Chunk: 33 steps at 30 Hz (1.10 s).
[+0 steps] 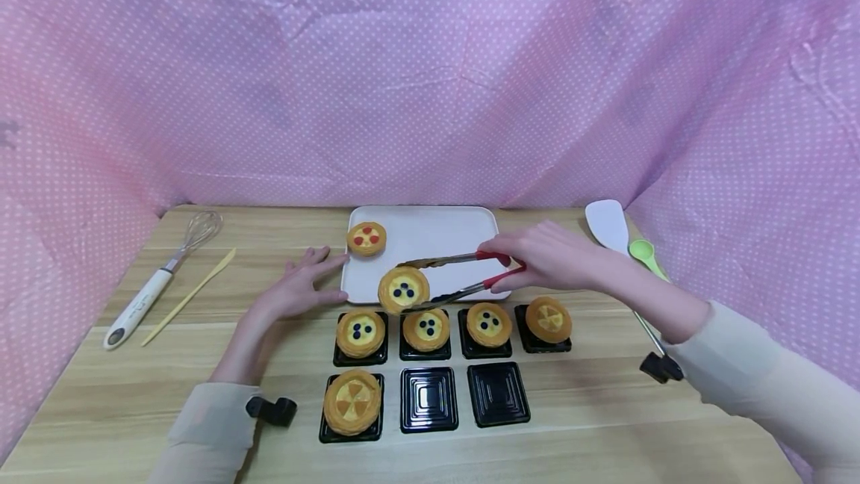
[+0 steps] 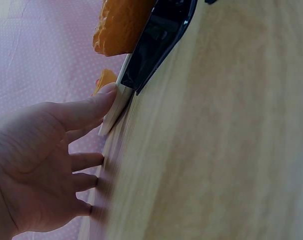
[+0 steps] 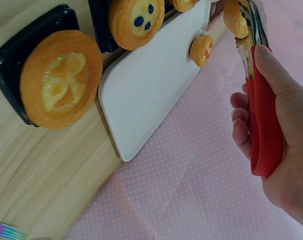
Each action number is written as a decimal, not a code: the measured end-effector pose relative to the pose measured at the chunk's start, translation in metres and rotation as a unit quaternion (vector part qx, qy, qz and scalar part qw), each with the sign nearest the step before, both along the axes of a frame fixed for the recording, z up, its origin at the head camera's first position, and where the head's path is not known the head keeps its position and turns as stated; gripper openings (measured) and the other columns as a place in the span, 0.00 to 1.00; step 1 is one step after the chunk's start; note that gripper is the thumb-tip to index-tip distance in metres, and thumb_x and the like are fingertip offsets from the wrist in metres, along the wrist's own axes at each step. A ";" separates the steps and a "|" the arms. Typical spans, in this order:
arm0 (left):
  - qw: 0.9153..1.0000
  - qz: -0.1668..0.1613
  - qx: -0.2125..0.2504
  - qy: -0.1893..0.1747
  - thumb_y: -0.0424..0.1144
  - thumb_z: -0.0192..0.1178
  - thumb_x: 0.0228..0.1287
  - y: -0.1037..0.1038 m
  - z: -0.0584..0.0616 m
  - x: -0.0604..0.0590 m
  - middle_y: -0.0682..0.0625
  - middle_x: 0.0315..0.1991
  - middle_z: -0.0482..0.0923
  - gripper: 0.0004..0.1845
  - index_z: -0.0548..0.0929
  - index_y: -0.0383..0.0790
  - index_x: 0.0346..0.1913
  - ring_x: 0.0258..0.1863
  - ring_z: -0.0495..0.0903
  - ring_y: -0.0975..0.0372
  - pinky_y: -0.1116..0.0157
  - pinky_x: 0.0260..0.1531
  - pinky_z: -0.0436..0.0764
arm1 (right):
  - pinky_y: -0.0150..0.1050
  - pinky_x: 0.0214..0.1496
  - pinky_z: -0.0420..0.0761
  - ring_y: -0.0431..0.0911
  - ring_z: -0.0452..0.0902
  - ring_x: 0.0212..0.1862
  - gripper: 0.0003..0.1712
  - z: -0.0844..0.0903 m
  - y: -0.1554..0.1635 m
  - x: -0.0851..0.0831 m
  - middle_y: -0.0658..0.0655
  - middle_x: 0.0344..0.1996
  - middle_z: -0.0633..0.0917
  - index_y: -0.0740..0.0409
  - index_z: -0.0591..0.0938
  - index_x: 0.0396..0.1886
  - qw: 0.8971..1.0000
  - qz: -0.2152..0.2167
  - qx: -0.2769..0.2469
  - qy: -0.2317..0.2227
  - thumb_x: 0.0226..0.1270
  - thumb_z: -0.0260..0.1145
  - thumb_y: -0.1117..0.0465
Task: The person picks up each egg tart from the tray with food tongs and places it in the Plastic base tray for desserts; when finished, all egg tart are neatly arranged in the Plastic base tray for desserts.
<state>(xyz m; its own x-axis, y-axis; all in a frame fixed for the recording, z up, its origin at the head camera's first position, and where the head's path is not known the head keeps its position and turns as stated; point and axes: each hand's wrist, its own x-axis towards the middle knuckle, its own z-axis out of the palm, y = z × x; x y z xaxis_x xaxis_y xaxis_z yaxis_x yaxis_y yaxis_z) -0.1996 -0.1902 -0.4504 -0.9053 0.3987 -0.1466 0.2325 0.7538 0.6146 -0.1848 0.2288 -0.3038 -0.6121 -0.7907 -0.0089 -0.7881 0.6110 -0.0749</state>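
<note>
My right hand (image 1: pixel 551 256) grips red-handled tongs (image 3: pixel 265 125) above the white tray (image 1: pixel 443 230). Between the tong tips is a blueberry-topped tart (image 1: pixel 404 290), held over the tray's front edge. My left hand (image 1: pixel 302 286) is at the tray's left side, its thumb touching the edge (image 2: pixel 111 112) and its other fingers spread on the table. A strawberry-topped tart (image 1: pixel 366 238) sits at the tray's back left. In front, blueberry tarts (image 1: pixel 360 334) occupy three black square bases, and tarts with orange wedge toppings (image 1: pixel 549 320) are on two more.
Two bare black bases (image 1: pixel 428 399) lie in the front row. At the left are a whisk (image 1: pixel 151 293) and a yellow wooden knife (image 1: pixel 191 295). A white spatula (image 1: pixel 608 224) and a green measuring spoon (image 1: pixel 643 252) lie at the right. Pink dotted cloth (image 1: pixel 430 95) hangs behind the table.
</note>
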 end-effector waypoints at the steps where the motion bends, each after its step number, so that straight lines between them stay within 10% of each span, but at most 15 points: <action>1: 1.000 0.001 0.000 -0.001 0.55 0.66 0.66 0.000 0.000 0.000 0.29 0.82 0.40 0.43 0.63 0.47 0.80 0.81 0.34 0.30 0.27 0.74 0.29 | 0.26 0.22 0.65 0.29 0.65 0.22 0.26 0.000 0.002 0.003 0.36 0.29 0.80 0.38 0.83 0.56 1.000 0.001 0.001 0.002 0.64 0.70 0.34; 33: 1.000 0.004 0.001 -0.009 0.53 0.67 0.67 0.000 -0.001 -0.003 0.29 0.83 0.39 0.42 0.62 0.48 0.80 0.81 0.32 0.31 0.27 0.74 0.27 | 0.23 0.30 0.77 0.30 0.76 0.32 0.29 -0.040 0.027 0.058 0.40 0.44 0.89 0.46 0.84 0.57 0.994 0.110 -0.028 -0.007 0.60 0.74 0.38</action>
<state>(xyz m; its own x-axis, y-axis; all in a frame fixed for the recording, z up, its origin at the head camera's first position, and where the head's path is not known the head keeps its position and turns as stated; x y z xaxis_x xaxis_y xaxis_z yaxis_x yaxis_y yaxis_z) -0.2031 -0.1897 -0.4519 -0.9057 0.3915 -0.1624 0.2151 0.7548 0.6197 -0.1269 0.2555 -0.3436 -0.4253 -0.9045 0.0309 -0.9003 0.4193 -0.1164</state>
